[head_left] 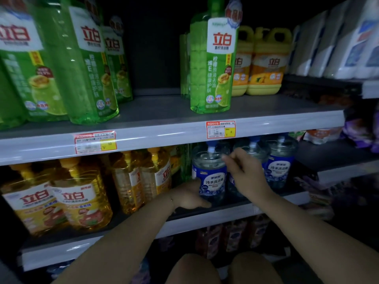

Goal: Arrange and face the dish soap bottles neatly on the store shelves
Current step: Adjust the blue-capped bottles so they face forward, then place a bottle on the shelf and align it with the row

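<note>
Left grip (190, 196): curled round blue-label soap bottle (210, 179) at its 7 o'clock, front of lower shelf (215, 217). Right grip (244, 171): at 2 o'clock shoulder, blurred, hold unclear. Risk: turning may knock neighbour bottle (282, 160), 3 o'clock.

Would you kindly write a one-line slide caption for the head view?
Left hand cups a blue-labelled soap bottle on the shelf; right hand at its shoulder.

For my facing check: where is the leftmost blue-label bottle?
Head view: the blue-label bottle stands on the lower shelf, right of centre, between left hand and right hand.
</note>
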`<state>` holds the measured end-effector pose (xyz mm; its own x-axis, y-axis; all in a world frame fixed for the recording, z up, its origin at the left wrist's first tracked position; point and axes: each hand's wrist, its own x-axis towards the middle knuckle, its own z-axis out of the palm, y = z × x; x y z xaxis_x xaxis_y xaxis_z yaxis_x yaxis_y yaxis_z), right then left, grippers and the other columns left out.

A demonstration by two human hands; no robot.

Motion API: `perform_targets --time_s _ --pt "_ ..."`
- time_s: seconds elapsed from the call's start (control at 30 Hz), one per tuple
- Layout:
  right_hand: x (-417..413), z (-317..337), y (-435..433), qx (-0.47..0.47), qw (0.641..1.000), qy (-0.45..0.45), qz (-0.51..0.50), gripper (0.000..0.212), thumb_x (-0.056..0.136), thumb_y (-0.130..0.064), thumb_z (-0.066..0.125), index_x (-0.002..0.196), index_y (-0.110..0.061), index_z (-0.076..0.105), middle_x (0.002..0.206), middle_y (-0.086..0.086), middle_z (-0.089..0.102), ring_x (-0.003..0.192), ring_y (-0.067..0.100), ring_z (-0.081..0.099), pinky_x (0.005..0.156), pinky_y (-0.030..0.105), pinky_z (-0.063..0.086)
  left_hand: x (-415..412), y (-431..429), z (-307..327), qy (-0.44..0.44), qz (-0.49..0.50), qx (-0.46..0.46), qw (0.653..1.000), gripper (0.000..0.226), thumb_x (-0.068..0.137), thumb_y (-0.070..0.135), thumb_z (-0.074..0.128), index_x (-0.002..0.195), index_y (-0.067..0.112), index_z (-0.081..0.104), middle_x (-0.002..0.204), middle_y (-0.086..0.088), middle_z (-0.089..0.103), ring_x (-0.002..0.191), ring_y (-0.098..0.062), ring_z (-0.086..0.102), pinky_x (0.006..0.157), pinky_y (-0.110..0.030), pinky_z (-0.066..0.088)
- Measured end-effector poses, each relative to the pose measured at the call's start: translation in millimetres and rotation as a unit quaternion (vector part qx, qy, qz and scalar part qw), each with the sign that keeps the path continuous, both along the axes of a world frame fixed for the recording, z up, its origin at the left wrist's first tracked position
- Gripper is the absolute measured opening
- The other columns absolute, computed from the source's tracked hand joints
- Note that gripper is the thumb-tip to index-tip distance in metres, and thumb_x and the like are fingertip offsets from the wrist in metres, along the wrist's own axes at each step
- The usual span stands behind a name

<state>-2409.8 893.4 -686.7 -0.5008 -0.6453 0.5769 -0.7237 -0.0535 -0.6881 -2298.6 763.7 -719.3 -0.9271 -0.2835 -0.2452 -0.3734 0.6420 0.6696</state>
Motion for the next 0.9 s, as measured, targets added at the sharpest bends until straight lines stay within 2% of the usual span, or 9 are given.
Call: perform_targets --time_s 0.1,0.23,0.3,0.37,0.47,0.6,0.7,0.83,0.9 --pt "17.3 32.0 -10.8 -0.014 0.998 0.047 0.048 0.038 0.094 -0.021 0.057 0.062 -0.008 0.042 0.052 0.01 0.041 0.048 0.009 0.037 0.051 0.028 0.034 25.1 12.6 40.2 0.051 -0.016 -0.049 0.997 0.06 0.09 0.027 0.066 0.144 0.019 0.039 0.143 0.001 0.048 0.118 -0.013 0.054 0.099 -0.021 0.042" --pt "31.8 73.8 -23.8 -0.059 0.99 0.125 0.04 0.029 0.099 -0.024 0.041 0.071 -0.017 0.042 0.056 -0.007 0.041 0.052 0.008 0.041 0.053 0.028 0.033 53.1 22.6 101.0 0.285 -0.004 -0.072 0.956 0.026 0.089 -0.001 0.059 0.108 0.016 0.063 0.105 -0.003 0.07 0.087 -0.017 0.067 0.083 -0.037 0.056" --pt "26.5 92.0 -29.0 -0.076 0.99 0.116 0.02 0.023 0.101 -0.017 0.037 0.08 -0.015 0.044 0.06 -0.008 0.045 0.053 0.005 0.043 0.054 0.031 0.035 61.1 24.2 129.7 0.382 0.038 -0.061 0.921 0.029 0.088 -0.008 0.056 0.1 0.017 0.064 0.094 -0.002 0.069 0.079 -0.014 0.067 0.077 -0.029 0.056" --pt "15.3 108.0 -33.8 -0.084 0.993 0.084 0.0 0.012 0.1 -0.01 0.038 0.091 -0.013 0.045 0.061 -0.004 0.046 0.052 0.011 0.044 0.053 0.035 0.035 59.0 17.4 154.5 0.438 0.07 -0.094 0.891 0.033 0.088 -0.003 0.059 0.099 0.028 0.06 0.096 -0.002 0.067 0.08 -0.016 0.065 0.072 -0.022 0.053" --pt "-4.7 128.6 -45.7 -0.071 0.996 0.036 -0.044 0.022 0.093 -0.003 0.047 0.109 -0.016 0.04 0.075 0.001 0.051 0.064 0.016 0.051 0.058 0.03 0.039 35.1 -3.8 181.2 0.428 0.121 -0.143 0.884 0.039 0.085 0.004 0.066 0.115 0.024 0.051 0.107 0.001 0.057 0.082 -0.01 0.059 0.071 -0.015 0.044" --pt "-29.4 149.3 -72.8 -0.05 0.994 -0.072 -0.061 0.066 0.075 -0.015 0.076 0.128 -0.015 0.036 0.119 0.005 0.051 0.108 0.02 0.053 0.093 0.036 0.046 -7.2 -23.8 202.0 0.339 0.191 -0.118 0.914 0.071 0.082 0.018 0.074 0.138 0.012 0.032 0.117 0.003 0.046 0.109 -0.013 0.051 0.088 -0.023 0.042" --pt "-39.9 162.1 -85.3 -0.029 0.987 -0.159 0.003 0.074 0.073 -0.016 0.08 0.13 -0.017 0.033 0.119 0.002 0.057 0.106 0.017 0.056 0.089 0.03 0.044 -31.8 -31.4 204.0 0.319 0.189 -0.044 0.928 0.078 0.082 0.023 0.075 0.141 0.012 0.026 0.121 0.003 0.05 0.113 -0.013 0.051 0.09 -0.023 0.041" --pt "-52.8 167.7 -89.1 -0.003 0.975 -0.211 0.071 0.09 0.072 -0.018 0.082 0.141 -0.022 0.025 0.118 -0.003 0.057 0.101 0.011 0.056 0.076 0.021 0.043 -48.7 -37.8 198.7 0.343 0.23 0.006 0.911 0.084 0.083 0.024 0.074 0.144 0.015 0.018 0.128 -0.005 0.055 0.113 -0.019 0.056 0.092 -0.028 0.046" --pt "-54.9 172.1 -85.6 0.018 0.966 -0.239 0.096 0.094 0.067 -0.015 0.084 0.141 -0.025 0.026 0.117 -0.003 0.06 0.096 0.01 0.058 0.072 0.024 0.045 -43.2 -37.9 199.0 0.357 0.239 0.026 0.903 0.086 0.079 0.022 0.079 0.144 0.015 0.023 0.127 -0.004 0.057 0.108 -0.016 0.056 0.091 -0.027 0.046"
